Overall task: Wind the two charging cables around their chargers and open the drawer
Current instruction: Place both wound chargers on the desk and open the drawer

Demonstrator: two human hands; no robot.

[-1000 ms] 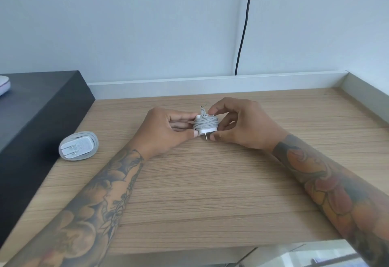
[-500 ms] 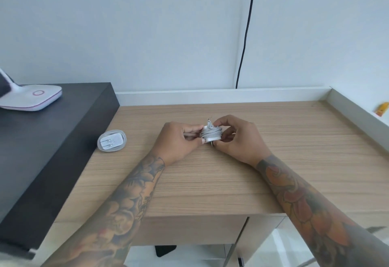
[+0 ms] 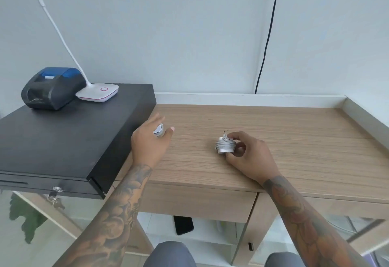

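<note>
Meanwhile right grip (image 3: 245,153) pinches wound charger (image 3: 224,145); left grip (image 3: 151,140) wide above second charger (image 3: 158,130).

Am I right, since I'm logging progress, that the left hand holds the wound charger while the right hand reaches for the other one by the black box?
Hands are swapped. The head view shows the right hand holding the wound charger; the left hand reaches for the other charger by the black box.
</note>
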